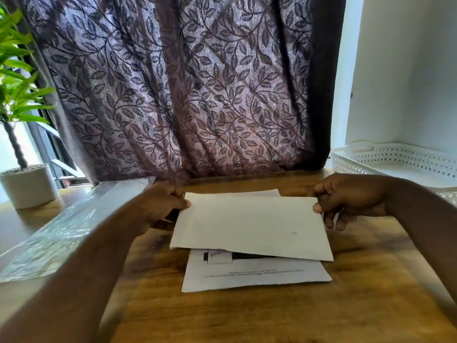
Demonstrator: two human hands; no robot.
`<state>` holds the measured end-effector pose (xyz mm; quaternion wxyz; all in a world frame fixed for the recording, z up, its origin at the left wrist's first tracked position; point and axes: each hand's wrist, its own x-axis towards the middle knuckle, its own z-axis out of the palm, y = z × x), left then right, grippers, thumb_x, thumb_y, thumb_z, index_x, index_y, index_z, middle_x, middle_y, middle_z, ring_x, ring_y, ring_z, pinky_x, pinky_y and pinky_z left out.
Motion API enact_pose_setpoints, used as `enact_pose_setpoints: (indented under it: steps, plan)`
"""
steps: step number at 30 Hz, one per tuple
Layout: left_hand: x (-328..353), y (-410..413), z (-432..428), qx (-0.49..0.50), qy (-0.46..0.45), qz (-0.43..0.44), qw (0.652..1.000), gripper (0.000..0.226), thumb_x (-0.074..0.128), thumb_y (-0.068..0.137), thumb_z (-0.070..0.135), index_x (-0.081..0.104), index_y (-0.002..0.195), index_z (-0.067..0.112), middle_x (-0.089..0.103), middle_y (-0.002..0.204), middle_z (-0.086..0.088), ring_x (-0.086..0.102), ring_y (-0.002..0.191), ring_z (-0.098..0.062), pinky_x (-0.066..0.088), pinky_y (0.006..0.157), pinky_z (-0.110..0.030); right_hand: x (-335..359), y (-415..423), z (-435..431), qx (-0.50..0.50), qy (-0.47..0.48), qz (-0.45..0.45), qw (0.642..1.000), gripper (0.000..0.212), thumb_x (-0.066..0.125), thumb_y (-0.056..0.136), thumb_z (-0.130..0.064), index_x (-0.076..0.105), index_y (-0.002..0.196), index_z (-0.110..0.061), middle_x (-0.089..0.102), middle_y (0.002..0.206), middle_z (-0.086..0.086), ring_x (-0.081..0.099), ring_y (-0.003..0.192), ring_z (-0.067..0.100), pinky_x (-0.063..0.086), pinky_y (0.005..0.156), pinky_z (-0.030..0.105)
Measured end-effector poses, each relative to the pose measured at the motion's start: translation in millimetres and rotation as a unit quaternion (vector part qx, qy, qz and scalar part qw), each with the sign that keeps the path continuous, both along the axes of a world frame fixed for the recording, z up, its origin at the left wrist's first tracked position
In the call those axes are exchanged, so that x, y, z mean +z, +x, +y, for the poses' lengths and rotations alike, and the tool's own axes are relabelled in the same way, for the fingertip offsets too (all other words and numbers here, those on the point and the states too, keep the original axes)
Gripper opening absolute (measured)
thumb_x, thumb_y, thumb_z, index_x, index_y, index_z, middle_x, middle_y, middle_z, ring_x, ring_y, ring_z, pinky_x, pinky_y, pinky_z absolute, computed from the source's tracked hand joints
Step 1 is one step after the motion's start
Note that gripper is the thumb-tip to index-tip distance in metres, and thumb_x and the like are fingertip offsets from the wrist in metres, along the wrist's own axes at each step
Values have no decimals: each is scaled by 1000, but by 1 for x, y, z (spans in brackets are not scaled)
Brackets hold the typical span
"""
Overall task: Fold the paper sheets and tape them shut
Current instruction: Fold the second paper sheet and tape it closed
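Pinching folded sheet (249, 227) between left hand (160, 206), right hand (351, 196) (far corners)

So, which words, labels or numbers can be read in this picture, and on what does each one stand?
None can be read.
Printed sheet on the wooden table: two lines of small text, upside down to the camera, too blurred to read.
Same sheet, dark band with a pale label: unreadable.
Folded sheet pinched by the left hand and right hand: blank, one small mark.
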<state>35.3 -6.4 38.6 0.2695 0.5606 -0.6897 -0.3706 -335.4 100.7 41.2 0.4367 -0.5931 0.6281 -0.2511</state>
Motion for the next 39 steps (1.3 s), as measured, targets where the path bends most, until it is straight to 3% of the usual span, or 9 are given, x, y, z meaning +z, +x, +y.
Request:
enact_pose_setpoints:
  steps: [5,11,14,18,21,24,31,35,39]
  plan:
    - [-8,2,5,-6,43,-66,997,21,60,99,25,66,105,5,66,95,-13,58,81,-24,46,65,-29,-5,13,-3,-12,34,21,999,29,64,94,-1,59,122,-6,75,96,19,68,73,22,59,63,35]
    - [-12,0,1,-15,31,-185,982,26,62,97,23,66,101,-2,58,91,-17,51,78,-25,39,64,-30,-20,25,-12,-70,-37,51,996,25,68,93,-4,60,117,-5,73,77,10,65,58,16,54,49,29]
    - [-13,3,0,-22,26,-235,971,28,67,95,29,69,97,1,61,87,-13,51,70,-21,37,59,-27,-20,25,-12,-63,-43,76,994,26,74,89,-7,64,113,-3,73,79,13,65,59,17,55,51,29]
    - [-19,3,-5,-17,8,-256,967,42,67,91,49,64,103,9,67,102,-9,58,83,-20,44,66,-28,-17,26,-10,-76,-50,98,991,21,69,94,-15,65,107,1,69,76,17,64,54,17,53,48,27]
    - [-27,-1,-4,19,-148,-333,931,54,61,89,60,58,115,12,62,117,-10,58,97,-24,48,79,-34,-15,16,-11,-129,-108,113,979,21,55,101,-9,64,107,9,66,69,16,57,43,15,43,38,23]
    - [-27,-22,9,-1,-297,-290,910,38,59,91,55,62,106,21,67,111,-7,60,96,-25,50,80,-38,-5,-2,-10,-226,-162,131,952,19,49,99,3,65,100,13,65,65,16,55,40,19,40,36,22]
    - [-29,-109,34,-129,-357,-272,884,37,63,91,50,66,118,23,68,121,-4,61,111,-25,50,95,-40,3,-41,3,-319,-176,241,900,22,57,84,7,73,76,-7,75,73,13,69,52,27,51,48,27]
    - [-34,-140,41,-164,-359,-297,870,36,58,94,47,62,122,26,62,127,-4,54,120,-27,48,100,-47,4,-43,7,-271,-114,290,911,19,65,80,5,75,78,-11,70,58,8,61,40,15,47,44,22]
    - [-38,-151,44,-169,-396,-285,856,32,57,97,41,61,126,28,59,131,-2,51,123,-25,46,102,-44,2,-43,4,-222,-88,305,922,17,71,79,2,75,80,-14,75,82,14,63,56,20,42,39,20]
